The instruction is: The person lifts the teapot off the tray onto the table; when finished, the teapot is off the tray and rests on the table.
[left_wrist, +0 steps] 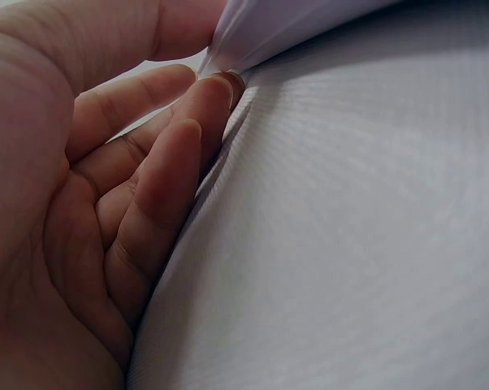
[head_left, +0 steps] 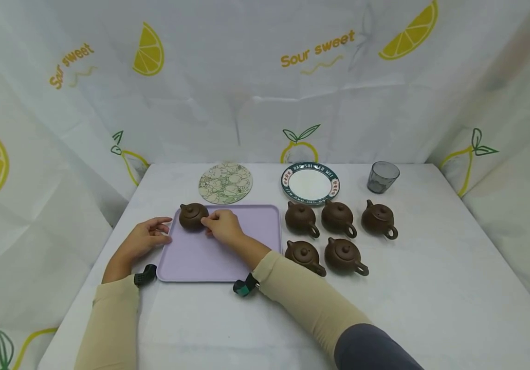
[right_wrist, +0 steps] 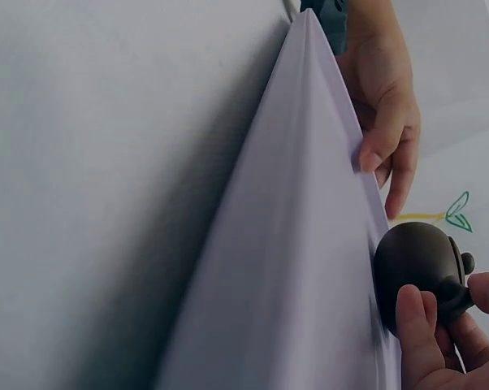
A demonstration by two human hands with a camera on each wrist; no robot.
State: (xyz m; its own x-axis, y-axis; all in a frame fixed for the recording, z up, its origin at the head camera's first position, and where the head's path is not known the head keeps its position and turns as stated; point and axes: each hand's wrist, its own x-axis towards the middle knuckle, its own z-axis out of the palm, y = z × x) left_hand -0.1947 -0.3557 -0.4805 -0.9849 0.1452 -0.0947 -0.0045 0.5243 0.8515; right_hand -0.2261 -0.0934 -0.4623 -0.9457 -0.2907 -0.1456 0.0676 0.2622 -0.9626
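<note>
A small brown teapot [head_left: 193, 217] stands at the back left corner of the lilac tray [head_left: 214, 264]. My right hand [head_left: 223, 226] pinches its handle between thumb and fingers; the right wrist view shows the teapot [right_wrist: 419, 264] with its lid knob and the fingers around the handle. At the tray's left edge, my left hand [head_left: 142, 239] rests with its fingers loosely extended. The left wrist view has its thumb at the tray rim [left_wrist: 269, 32] and the other fingertips low beside it, near the white tabletop.
Several more brown teapots [head_left: 378, 218] stand in two rows right of the tray. Behind are a round floral mat [head_left: 225, 183], a plate with a green patterned rim [head_left: 310, 201] and a grey glass cup [head_left: 382, 177]. White printed cloth [head_left: 246, 77] hangs around the table.
</note>
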